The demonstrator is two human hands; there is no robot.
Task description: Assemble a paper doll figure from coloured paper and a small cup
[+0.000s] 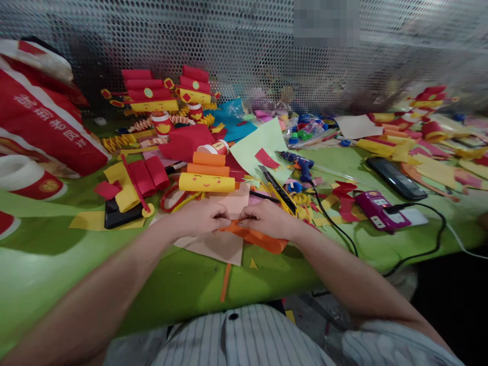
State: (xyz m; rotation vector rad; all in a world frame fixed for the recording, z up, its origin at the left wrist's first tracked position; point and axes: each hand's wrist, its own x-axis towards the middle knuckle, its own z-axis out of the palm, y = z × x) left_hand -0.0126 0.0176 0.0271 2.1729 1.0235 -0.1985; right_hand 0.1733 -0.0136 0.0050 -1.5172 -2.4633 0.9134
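Note:
My left hand (pixel 200 217) and my right hand (pixel 269 218) meet close together above the table's front part, thumbs and fingertips pinched on a strip of orange paper (pixel 269 241). Its wider end curls out below the right hand. A pale pink sheet (pixel 215 248) lies underneath. Just behind the hands sits a stack of paper rolls, orange ones (pixel 209 170) over a yellow roll (pixel 206 183) with a drawn face. Red-handled scissors (pixel 170 199) rest beside the left hand. A box cutter (pixel 280 190) lies behind the right hand.
A blue glue gun (pixel 299 163) lies near a pale green sheet (pixel 261 145). To the right are a purple power strip (pixel 381 211) with cords and a black phone (pixel 396 178). Finished paper figures (pixel 150 94) stand at the back left, near a red bag (pixel 46 112) and paper cups (pixel 32 178).

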